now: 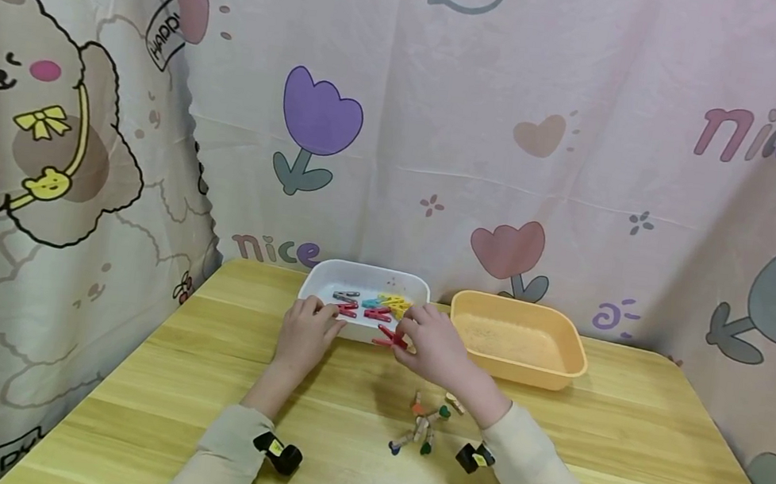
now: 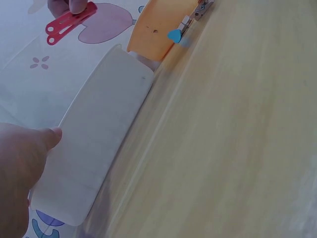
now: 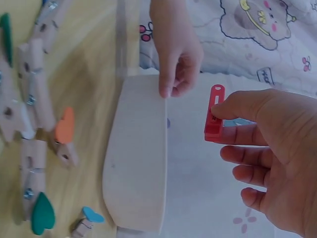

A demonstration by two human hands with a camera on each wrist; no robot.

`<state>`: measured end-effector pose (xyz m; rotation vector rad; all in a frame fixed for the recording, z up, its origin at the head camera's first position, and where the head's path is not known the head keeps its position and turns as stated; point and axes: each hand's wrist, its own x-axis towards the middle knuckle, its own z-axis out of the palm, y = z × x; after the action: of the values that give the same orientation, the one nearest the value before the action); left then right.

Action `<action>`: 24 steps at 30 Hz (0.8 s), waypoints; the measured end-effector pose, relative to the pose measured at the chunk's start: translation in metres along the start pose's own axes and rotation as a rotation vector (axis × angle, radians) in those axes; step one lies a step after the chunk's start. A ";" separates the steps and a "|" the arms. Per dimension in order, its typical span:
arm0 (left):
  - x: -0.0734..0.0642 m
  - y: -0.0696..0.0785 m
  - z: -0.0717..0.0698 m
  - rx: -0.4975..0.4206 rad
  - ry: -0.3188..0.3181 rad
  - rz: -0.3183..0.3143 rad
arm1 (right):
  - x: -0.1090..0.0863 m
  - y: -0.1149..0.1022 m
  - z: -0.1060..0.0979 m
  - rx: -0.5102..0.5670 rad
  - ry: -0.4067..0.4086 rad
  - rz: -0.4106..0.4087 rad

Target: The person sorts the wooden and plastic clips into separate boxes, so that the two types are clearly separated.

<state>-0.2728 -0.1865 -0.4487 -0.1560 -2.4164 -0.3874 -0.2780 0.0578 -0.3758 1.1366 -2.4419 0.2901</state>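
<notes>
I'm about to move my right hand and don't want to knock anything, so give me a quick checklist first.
1. Red clip secure in the right hand: ok, pinched between thumb and finger.
2. White bin held: ok, the left hand grips its rim.
3. Orange bin apart from the white one: ok, a gap shows.
4. Table in front free of loose things: not ok, wooden clothespins lie there.
5. Left hand clear of the loose red clips in the white bin: cannot tell, its fingers overlap one in the head view.
</notes>
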 end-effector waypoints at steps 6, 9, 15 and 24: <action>0.000 -0.001 0.001 0.002 -0.009 -0.004 | 0.009 0.007 -0.001 0.008 0.022 0.039; 0.000 -0.001 0.001 0.002 -0.007 -0.004 | 0.013 0.010 -0.003 0.021 0.032 0.048; 0.001 0.000 0.000 -0.002 -0.012 -0.008 | 0.020 0.019 -0.002 0.038 0.065 0.049; 0.000 -0.001 0.001 0.004 0.001 0.002 | 0.031 0.029 0.003 0.066 0.071 0.096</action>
<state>-0.2735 -0.1873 -0.4494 -0.1570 -2.4161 -0.3821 -0.3185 0.0546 -0.3644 1.0201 -2.4438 0.4359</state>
